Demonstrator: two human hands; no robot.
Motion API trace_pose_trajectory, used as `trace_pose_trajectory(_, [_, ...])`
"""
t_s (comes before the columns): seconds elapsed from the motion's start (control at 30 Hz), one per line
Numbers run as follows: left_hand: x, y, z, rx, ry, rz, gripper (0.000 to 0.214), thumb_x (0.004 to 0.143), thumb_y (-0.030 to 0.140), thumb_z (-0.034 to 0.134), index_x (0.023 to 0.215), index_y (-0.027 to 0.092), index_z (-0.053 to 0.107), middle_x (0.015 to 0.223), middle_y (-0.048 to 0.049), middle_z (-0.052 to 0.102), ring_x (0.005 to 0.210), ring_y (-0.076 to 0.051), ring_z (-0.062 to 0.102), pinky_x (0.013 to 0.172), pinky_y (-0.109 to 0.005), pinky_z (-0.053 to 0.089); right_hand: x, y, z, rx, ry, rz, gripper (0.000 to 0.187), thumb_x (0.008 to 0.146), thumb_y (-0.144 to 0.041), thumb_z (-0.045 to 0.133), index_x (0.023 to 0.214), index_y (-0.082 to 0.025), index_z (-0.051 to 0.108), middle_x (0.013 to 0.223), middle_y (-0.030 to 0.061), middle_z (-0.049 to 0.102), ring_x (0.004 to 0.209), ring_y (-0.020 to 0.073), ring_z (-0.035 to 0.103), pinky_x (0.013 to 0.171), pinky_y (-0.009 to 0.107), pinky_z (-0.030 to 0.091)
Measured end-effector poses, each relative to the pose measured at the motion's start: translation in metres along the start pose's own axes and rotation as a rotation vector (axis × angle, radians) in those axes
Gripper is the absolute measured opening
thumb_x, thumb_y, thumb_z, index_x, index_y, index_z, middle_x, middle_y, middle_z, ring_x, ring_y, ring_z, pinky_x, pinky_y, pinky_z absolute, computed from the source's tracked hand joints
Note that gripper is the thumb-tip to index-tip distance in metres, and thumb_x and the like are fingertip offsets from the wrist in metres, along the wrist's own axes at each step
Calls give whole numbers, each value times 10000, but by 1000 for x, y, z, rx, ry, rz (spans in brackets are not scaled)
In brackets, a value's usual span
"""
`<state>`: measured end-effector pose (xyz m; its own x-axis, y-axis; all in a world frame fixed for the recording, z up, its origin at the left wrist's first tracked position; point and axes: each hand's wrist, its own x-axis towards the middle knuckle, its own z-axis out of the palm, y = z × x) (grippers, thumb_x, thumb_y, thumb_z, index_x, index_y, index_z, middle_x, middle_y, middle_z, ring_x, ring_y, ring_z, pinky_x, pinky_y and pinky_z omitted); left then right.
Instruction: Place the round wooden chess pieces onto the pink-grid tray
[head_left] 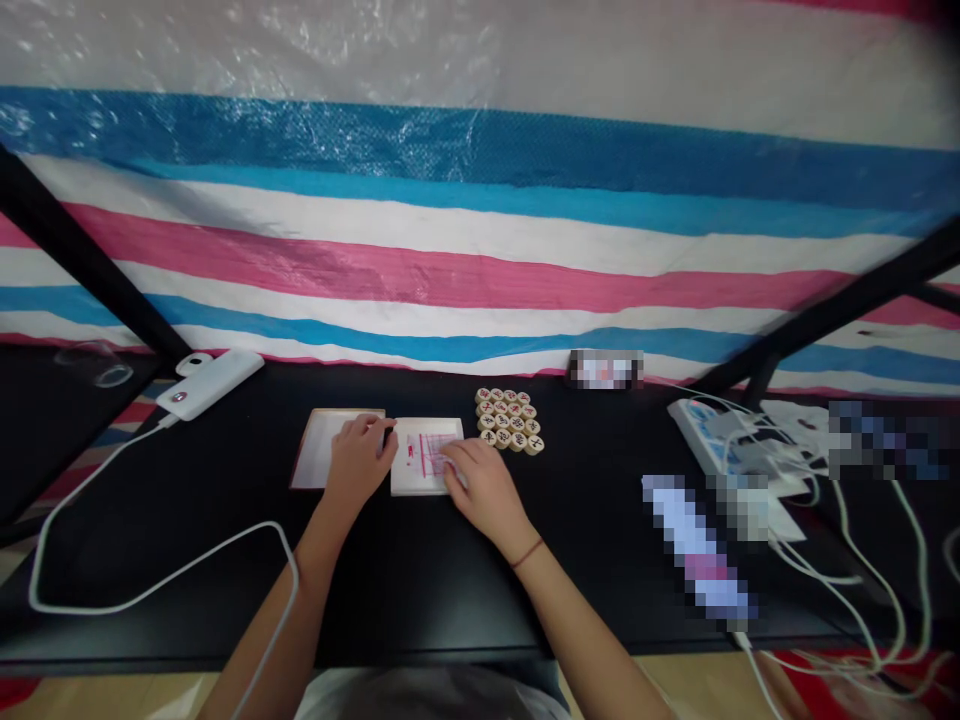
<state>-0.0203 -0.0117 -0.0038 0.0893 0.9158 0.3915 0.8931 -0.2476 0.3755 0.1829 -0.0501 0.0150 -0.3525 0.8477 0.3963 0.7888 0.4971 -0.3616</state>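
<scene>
A shallow white box (420, 455) with a folded red-lined sheet in it lies on the black table (225, 500). Its lid (319, 448) lies just left of it, white inside with a reddish rim. My left hand (358, 462) rests over the gap between lid and box, fingers curled down at the box's left edge. My right hand (480, 485) lies on the box's right side, fingers pressed on the sheet. Several round wooden chess pieces (510, 420) with red and black marks sit in a tight cluster right of the box.
A white power bank (210, 383) with a long white cable (150, 590) lies at the back left. A power strip (720, 435) with tangled white cables is at the right. A striped tarp (480, 250) hangs behind. Black frame bars slant at both sides.
</scene>
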Motion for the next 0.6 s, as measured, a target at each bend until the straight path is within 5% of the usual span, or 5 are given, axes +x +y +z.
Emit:
trace_pose_trajectory(0.1, [-2, 3, 0, 50, -46, 8, 225, 870, 282, 542, 1031, 237, 692, 1041, -70, 647, 955, -250, 587, 811, -367, 425, 27, -13, 11, -204, -239, 15, 280, 870, -136, 495, 1137, -133, 578, 1105, 132, 625, 988, 247, 548, 816, 349, 454])
trace_pose_trajectory(0.23, [-4, 6, 0, 100, -95, 24, 210, 859, 264, 556, 1004, 268, 707, 1039, -55, 648, 966, -246, 579, 817, -376, 391, 50, -17, 19, -355, -349, 166, 258, 875, -155, 485, 1113, -92, 563, 1080, 173, 608, 975, 272, 546, 743, 340, 449])
trace_pose_trajectory(0.6, [-3, 7, 1, 102, -153, 21, 219, 860, 248, 557, 1027, 254, 698, 1059, -56, 639, 985, -242, 569, 829, -385, 379, 51, -17, 26, -336, -275, 220, 215, 871, -220, 519, 1000, -84, 625, 1033, 180, 598, 982, 286, 494, 770, 376, 403])
